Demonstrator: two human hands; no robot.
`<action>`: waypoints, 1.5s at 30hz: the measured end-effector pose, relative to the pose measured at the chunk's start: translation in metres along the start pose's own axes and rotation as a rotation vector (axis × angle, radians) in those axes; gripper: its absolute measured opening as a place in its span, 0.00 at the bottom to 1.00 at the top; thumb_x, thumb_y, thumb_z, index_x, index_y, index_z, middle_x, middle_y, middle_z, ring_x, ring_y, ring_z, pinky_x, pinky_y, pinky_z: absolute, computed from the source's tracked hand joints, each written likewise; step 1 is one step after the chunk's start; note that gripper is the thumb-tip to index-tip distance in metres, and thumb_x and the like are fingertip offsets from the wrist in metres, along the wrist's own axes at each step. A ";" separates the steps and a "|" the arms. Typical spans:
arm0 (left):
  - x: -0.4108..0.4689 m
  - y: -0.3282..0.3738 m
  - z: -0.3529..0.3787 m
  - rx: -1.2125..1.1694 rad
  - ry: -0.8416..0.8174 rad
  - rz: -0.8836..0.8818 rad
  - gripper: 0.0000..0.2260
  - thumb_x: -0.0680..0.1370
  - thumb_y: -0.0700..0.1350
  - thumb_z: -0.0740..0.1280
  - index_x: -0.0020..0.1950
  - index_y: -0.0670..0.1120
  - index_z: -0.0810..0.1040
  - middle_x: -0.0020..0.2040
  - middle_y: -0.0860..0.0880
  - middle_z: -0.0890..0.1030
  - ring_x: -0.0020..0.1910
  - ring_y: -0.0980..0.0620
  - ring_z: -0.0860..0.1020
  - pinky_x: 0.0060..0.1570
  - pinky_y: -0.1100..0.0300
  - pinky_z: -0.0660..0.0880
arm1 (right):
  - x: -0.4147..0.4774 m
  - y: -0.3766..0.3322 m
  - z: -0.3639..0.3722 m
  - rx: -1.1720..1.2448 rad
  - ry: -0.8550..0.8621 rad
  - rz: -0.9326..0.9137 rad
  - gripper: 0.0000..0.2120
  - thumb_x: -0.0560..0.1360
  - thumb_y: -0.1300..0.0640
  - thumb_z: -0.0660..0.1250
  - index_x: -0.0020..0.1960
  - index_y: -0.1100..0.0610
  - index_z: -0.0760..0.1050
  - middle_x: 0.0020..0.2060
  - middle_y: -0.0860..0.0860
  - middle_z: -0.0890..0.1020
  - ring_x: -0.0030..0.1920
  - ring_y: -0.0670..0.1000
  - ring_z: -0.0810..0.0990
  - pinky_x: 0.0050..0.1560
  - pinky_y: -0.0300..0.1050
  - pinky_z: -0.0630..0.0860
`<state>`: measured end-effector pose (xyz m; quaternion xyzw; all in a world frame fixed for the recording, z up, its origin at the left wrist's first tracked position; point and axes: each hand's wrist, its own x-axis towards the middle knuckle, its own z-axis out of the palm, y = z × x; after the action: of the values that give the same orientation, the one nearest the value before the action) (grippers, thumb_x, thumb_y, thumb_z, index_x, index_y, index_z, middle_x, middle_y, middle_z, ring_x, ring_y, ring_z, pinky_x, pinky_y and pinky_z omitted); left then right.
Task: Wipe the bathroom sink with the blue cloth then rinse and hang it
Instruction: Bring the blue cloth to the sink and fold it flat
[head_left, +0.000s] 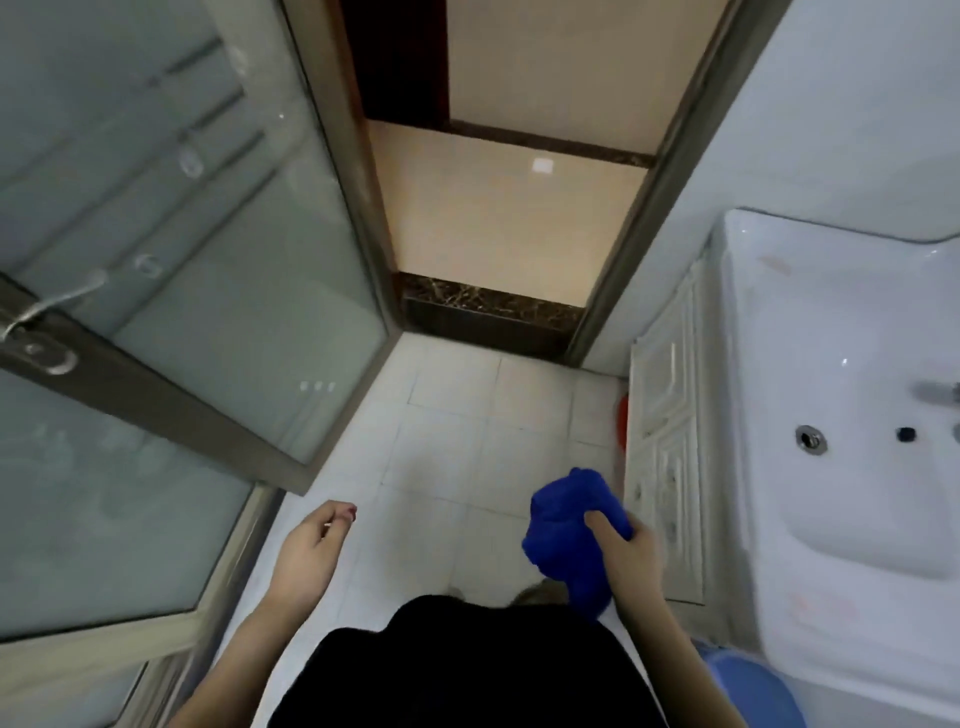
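Observation:
A bunched blue cloth (566, 525) hangs in my right hand (626, 551), held over the tiled floor just left of the vanity. The white bathroom sink (831, 499) fills the right side, with its drain (811, 439) in the basin and the tap (937, 391) at the frame's right edge. My left hand (309, 551) is held out over the floor at lower left, fingers loosely curled and holding nothing. Both hands are apart from the sink.
A white panelled vanity cabinet (667, 457) stands under the sink. A frosted glass door with a metal handle (36, 317) is open at the left. The doorway with a dark marble threshold (493, 312) lies ahead. A red object (622, 418) sits by the cabinet, a blue container (758, 691) at lower right.

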<state>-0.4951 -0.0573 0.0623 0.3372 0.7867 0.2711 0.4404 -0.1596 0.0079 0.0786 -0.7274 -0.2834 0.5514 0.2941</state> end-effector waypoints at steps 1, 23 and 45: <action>0.007 0.002 -0.006 -0.008 0.005 -0.015 0.13 0.72 0.54 0.58 0.47 0.53 0.79 0.51 0.55 0.83 0.54 0.49 0.80 0.55 0.54 0.72 | 0.004 -0.011 0.007 -0.008 -0.007 -0.015 0.08 0.77 0.58 0.68 0.55 0.57 0.75 0.47 0.54 0.83 0.47 0.54 0.82 0.41 0.45 0.77; 0.284 0.261 0.066 0.147 -0.045 0.162 0.06 0.81 0.45 0.62 0.54 0.51 0.78 0.53 0.55 0.79 0.50 0.55 0.76 0.47 0.66 0.69 | 0.275 -0.256 0.047 -0.002 0.017 -0.146 0.10 0.75 0.58 0.70 0.56 0.55 0.76 0.47 0.55 0.84 0.45 0.57 0.83 0.48 0.56 0.81; 0.545 0.511 0.208 0.692 -0.964 0.556 0.08 0.83 0.46 0.59 0.53 0.51 0.79 0.52 0.51 0.81 0.52 0.51 0.78 0.45 0.58 0.72 | 0.292 -0.281 0.068 0.544 1.000 0.218 0.08 0.70 0.54 0.70 0.45 0.58 0.79 0.37 0.54 0.84 0.40 0.55 0.83 0.40 0.48 0.77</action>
<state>-0.3734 0.7082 0.0576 0.7341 0.4264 -0.0755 0.5230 -0.1823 0.4184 0.0861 -0.8227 0.1186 0.2209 0.5103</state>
